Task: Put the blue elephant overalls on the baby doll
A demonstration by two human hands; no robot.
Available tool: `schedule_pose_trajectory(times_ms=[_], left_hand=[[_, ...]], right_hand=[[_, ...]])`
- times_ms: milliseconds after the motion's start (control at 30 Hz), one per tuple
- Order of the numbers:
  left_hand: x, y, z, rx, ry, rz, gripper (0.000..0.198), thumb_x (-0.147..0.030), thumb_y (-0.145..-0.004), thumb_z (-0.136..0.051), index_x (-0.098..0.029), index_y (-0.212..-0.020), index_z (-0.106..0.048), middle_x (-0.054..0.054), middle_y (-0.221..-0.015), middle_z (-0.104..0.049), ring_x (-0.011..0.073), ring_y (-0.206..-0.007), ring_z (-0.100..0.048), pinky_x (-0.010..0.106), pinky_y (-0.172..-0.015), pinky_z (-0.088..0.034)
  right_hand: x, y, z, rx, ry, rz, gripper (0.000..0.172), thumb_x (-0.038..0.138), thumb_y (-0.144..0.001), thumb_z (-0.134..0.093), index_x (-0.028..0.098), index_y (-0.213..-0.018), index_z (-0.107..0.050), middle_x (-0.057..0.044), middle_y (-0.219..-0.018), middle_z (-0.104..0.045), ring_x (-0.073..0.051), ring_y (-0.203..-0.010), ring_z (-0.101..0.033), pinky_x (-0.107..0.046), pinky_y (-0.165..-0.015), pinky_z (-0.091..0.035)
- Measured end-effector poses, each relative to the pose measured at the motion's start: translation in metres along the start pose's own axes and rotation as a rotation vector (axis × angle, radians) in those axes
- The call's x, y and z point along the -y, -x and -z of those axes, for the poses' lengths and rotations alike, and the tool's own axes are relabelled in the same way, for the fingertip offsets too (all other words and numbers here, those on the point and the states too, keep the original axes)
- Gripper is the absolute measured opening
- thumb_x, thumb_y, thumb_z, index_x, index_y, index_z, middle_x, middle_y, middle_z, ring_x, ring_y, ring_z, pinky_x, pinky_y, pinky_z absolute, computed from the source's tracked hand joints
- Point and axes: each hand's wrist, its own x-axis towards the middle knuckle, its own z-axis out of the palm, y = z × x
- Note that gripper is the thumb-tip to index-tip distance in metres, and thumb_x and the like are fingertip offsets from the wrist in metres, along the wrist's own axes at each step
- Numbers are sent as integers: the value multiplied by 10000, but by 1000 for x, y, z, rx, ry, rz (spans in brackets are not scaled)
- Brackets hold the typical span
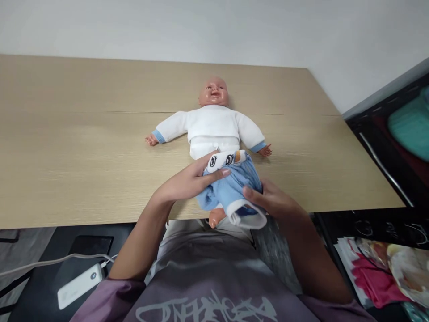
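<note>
A baby doll (214,120) lies on its back on the table, head toward the wall, in a white top with blue cuffs. Bunched around its legs are blue shorts (231,179) with a white band and embroidered eyes. My left hand (196,176) grips the shorts near the waist, thumb on top. On the other side, my right hand (268,194) holds the fabric close to a white-trimmed leg opening, its thumb pressed on the cloth. One doll foot (217,216) shows below the shorts; the other foot is hidden.
The wooden table (83,165) reaches back to a pale wall. A white power bank (80,285) with a cable lies on a black seat at the lower left. Colourful bags (382,273) lie at the lower right, beside a dark open case (385,134).
</note>
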Motion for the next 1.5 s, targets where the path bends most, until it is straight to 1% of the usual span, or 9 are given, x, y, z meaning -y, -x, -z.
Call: schedule_pose_trajectory(times_ms=[133, 300, 467, 600, 800, 1033, 1167, 1267, 1500], left_hand=[[0, 0, -2, 4, 10, 33, 426, -517, -1009, -752, -178, -1265, -725, 76, -1219, -782, 263, -1139, -715, 360, -1003, -588], [-6, 6, 1, 189, 56, 118, 486, -534, -848, -914, -178, -1143, -763, 26, -1013, -781, 210, -899, -703, 302, -798, -576], [-10, 7, -4, 215, -240, 172, 269, -371, -797, -895, -182, -823, -706, -22, -745, -674, 171, -700, -602, 273, -635, -448], [-9, 3, -7, 266, -495, 70, 190, -228, -725, -856, -197, -773, -675, -27, -736, -662, 203, -781, -609, 330, -797, -453], [-11, 4, -16, 367, -645, 80, 196, -249, -779, -841, -204, -776, -650, -32, -757, -671, 238, -890, -597, 427, -985, -357], [-11, 7, -33, 347, -868, 49, 223, -381, -830, -869, -209, -819, -728, 35, -845, -735, 276, -914, -597, 471, -963, -337], [-9, 3, -47, 337, -973, 36, 244, -432, -881, -835, -197, -905, -773, 81, -891, -743, 323, -975, -606, 502, -985, -349], [-7, 0, -54, 295, -974, 14, 384, -513, -903, -813, -205, -1132, -790, 116, -1033, -734, 361, -1051, -604, 528, -1014, -354], [0, 4, -35, 306, -682, -28, 481, -384, -840, -834, -200, -1238, -635, 67, -1105, -712, 342, -1083, -614, 515, -1085, -363]], right_hand=[[0, 8, 7, 129, -4, 16, 512, 601, -895, -894, 208, -1209, -797, -72, -1143, -824, -291, -1072, -778, -403, -979, -654], [-7, 17, -16, -200, 14, 7, 391, 588, -1039, -716, 234, -1177, -807, -62, -1089, -829, -280, -1024, -780, -410, -916, -676], [-15, 36, -53, -473, 105, 17, 328, 412, -1017, -724, 238, -1294, -742, -81, -1200, -809, -279, -1094, -775, -391, -940, -660], [-23, 50, -73, -712, 294, 14, 228, 351, -928, -726, 229, -1120, -745, -91, -1113, -796, -296, -1017, -777, -390, -886, -643], [-41, 63, -100, -692, 225, -148, 286, 431, -1003, -660, 234, -1184, -765, -104, -1090, -848, -342, -1006, -813, -421, -837, -640], [-67, 69, -114, -1098, 576, 77, 73, 302, -909, -764, 239, -944, -752, -177, -1271, -704, -380, -1155, -668, -564, -1013, -566], [-76, 71, -109, -1054, 405, 79, 177, 264, -957, -698, 233, -1128, -733, -169, -1450, -666, -356, -1296, -676, -522, -1073, -565], [-78, 71, -109, -996, 216, -19, 300, 215, -948, -653, 237, -1243, -705, -120, -1291, -773, -314, -1181, -741, -457, -1024, -598], [-67, 58, -99, -1003, 22, 47, 197, 191, -835, -666, 246, -1023, -658, -23, -978, -755, -231, -878, -712, -325, -805, -606]])
